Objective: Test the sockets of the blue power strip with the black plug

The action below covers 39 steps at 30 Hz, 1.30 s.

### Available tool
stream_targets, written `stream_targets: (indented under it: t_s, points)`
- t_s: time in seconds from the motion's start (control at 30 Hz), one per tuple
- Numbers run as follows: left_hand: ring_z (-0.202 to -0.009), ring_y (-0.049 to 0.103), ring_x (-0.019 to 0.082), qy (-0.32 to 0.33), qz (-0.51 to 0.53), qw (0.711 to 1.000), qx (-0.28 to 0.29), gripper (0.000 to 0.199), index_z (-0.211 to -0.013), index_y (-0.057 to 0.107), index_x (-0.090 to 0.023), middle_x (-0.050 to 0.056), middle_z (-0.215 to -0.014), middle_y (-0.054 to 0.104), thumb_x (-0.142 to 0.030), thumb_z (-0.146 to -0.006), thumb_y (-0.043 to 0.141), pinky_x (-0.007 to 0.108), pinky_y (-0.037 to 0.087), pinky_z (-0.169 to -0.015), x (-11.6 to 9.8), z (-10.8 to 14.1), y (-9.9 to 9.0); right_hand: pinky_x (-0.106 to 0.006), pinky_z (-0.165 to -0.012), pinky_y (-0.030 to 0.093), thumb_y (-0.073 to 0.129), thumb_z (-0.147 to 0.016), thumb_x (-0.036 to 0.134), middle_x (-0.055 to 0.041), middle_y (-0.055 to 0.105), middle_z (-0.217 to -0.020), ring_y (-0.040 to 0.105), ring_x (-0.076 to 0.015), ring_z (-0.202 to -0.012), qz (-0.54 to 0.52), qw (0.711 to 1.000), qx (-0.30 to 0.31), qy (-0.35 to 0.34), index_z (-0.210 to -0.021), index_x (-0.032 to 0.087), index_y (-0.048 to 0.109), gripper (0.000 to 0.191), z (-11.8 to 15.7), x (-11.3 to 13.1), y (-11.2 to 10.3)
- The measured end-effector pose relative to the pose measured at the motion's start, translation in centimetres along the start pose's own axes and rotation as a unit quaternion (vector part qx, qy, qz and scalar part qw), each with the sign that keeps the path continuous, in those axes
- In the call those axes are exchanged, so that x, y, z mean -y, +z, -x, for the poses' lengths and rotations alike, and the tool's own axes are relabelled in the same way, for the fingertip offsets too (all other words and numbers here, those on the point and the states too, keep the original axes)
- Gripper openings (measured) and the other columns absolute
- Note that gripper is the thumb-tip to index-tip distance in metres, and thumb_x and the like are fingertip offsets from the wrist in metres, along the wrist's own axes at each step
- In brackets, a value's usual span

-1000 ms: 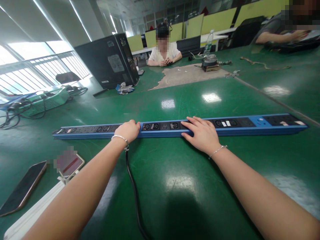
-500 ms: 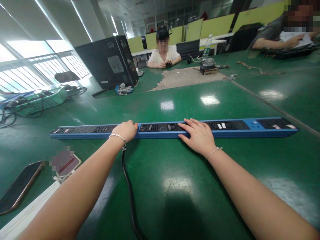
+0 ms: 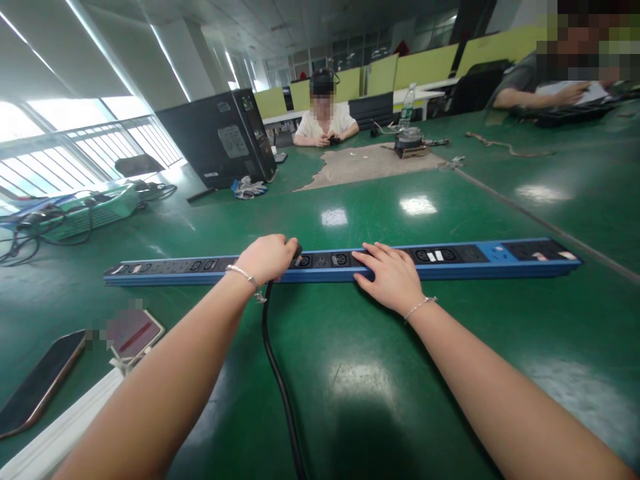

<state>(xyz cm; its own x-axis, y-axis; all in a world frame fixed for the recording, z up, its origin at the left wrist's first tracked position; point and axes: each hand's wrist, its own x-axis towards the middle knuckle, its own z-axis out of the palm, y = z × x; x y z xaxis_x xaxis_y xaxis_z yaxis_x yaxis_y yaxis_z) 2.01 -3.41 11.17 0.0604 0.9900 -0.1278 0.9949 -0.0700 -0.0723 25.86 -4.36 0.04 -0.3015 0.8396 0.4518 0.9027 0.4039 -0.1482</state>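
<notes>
One cable [image 3: 281,381] partly behind left hand [image 3: 267,259]

hands: left hand [image 3: 267,259] gripping black cable [image 3: 267,333] end | right hand [image 3: 393,277] spread on blue socket strip [image 3: 320,275] | green table [image 3: 320,347] beneath

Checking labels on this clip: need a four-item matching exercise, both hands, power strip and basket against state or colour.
1. left hand
2. right hand
3. multi-socket power strip
4. plastic basket

a. mint green
b. open, fingers spread
c. blue and black
d. closed around the end of the black cable

Pairs: 1-d, 2-b, 3-c, 4-a
</notes>
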Motion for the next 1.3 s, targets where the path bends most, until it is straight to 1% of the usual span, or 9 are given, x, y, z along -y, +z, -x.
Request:
stream_targets:
  t_s: [0.17, 0.23, 0.3, 0.4, 0.57, 0.87, 1.03, 1.2, 1.3]
  points:
    - [-0.068, 0.065, 0.020, 0.061, 0.010, 0.996, 0.059, 0.047, -0.098, 0.064, -0.012, 0.010, -0.070, 0.069, -0.037, -0.090, 0.025, 0.030, 0.046, -0.074, -2.8, -2.0, 1.8, -0.043, -0.099, 0.032, 0.052, -0.082, 0.040, -0.0038, 0.054, -0.133, 0.043, -0.0240, -0.124, -0.004, 1.000, -0.003, -0.001, -0.120, 0.029, 0.058, 0.041, 0.0, 0.1, -0.1]
    - [-0.071, 0.066, 0.022, 0.082, -0.013, 0.994, 0.072, 0.046, -0.098, 0.065, -0.012, 0.011, -0.069, 0.069, -0.034, -0.089, 0.025, 0.032, 0.046, -0.075, -3.7, -2.5, 1.8, -0.043, -0.099, 0.032, 0.053, -0.082, 0.040, -0.0040, 0.053, -0.133, 0.043, -0.0242, -0.124, -0.006, 1.000, -0.004, -0.001, -0.120, 0.029, 0.058, 0.040, 0.0, 0.1, -0.1]
    - [-0.078, 0.066, 0.024, 0.091, -0.034, 0.993, 0.069, 0.046, -0.098, 0.066, -0.011, 0.014, -0.075, 0.069, -0.032, -0.088, 0.026, 0.034, 0.047, -0.077, -4.3, -2.9, 1.6, -0.043, -0.098, 0.032, 0.053, -0.082, 0.040, -0.0041, 0.053, -0.133, 0.043, -0.0244, -0.124, -0.008, 1.000, -0.004, -0.002, -0.120, 0.029, 0.058, 0.041, 0.1, 0.1, -0.1]
    - [-0.088, 0.065, 0.027, 0.087, -0.045, 0.993, 0.064, 0.047, -0.097, 0.068, -0.009, 0.019, -0.086, 0.069, -0.031, -0.087, 0.026, 0.036, 0.047, -0.079, -4.8, -3.2, 1.2, -0.043, -0.098, 0.031, 0.053, -0.082, 0.041, -0.0041, 0.053, -0.134, 0.043, -0.0248, -0.124, -0.012, 1.000, -0.001, -0.003, -0.121, 0.029, 0.058, 0.041, 0.0, 0.1, -0.1]
    - [-0.092, 0.065, 0.028, 0.066, -0.050, 0.994, 0.073, 0.044, -0.093, 0.071, -0.011, 0.020, -0.089, 0.070, -0.031, -0.085, 0.033, 0.035, 0.047, -0.083, -5.4, -3.7, 0.9, -0.044, -0.098, 0.031, 0.053, -0.081, 0.040, -0.0043, 0.053, -0.133, 0.043, -0.0253, -0.123, -0.018, 1.000, -0.005, -0.002, -0.120, 0.029, 0.059, 0.041, 0.0, 0.0, 0.0]
    - [-0.100, 0.063, 0.030, 0.021, -0.039, 0.995, 0.086, 0.044, -0.104, 0.069, -0.011, 0.021, -0.104, 0.068, -0.032, -0.083, 0.036, 0.037, 0.049, -0.081, -6.6, -4.2, 0.8, -0.044, -0.098, 0.031, 0.053, -0.082, 0.040, -0.0049, 0.053, -0.133, 0.043, -0.0256, -0.123, -0.019, 1.000, -0.009, -0.003, -0.120, 0.029, 0.059, 0.040, 0.0, 0.1, 0.0]
    - [-0.101, 0.063, 0.028, 0.009, -0.037, 0.996, 0.079, 0.042, -0.108, 0.067, -0.014, 0.019, -0.111, 0.066, -0.032, -0.082, 0.039, 0.036, 0.050, -0.081, -6.9, -3.6, 1.1, -0.043, -0.099, 0.030, 0.053, -0.082, 0.040, -0.0044, 0.053, -0.133, 0.043, -0.0254, -0.123, -0.019, 1.000, -0.008, -0.001, -0.120, 0.028, 0.059, 0.041, 0.1, 0.1, 0.1]
    - [-0.098, 0.064, 0.027, 0.006, -0.034, 0.997, 0.067, 0.042, -0.106, 0.067, -0.014, 0.019, -0.110, 0.067, -0.032, -0.084, 0.036, 0.035, 0.050, -0.080, -7.1, -3.4, 1.7, -0.043, -0.100, 0.029, 0.052, -0.083, 0.040, -0.0045, 0.052, -0.134, 0.041, -0.0250, -0.125, -0.018, 1.000, -0.007, 0.000, -0.121, 0.027, 0.058, 0.041, 0.0, 0.1, 0.2]
    - [-0.098, 0.064, 0.027, 0.000, -0.036, 0.998, 0.045, 0.043, -0.106, 0.067, -0.014, 0.019, -0.110, 0.067, -0.031, -0.087, 0.032, 0.036, 0.050, -0.080, -7.4, -3.0, 2.4, -0.043, -0.101, 0.029, 0.053, -0.082, 0.041, -0.0056, 0.051, -0.135, 0.040, -0.0254, -0.126, -0.020, 1.000, 0.001, 0.001, -0.124, 0.024, 0.055, 0.045, 0.0, 0.1, 0.1]
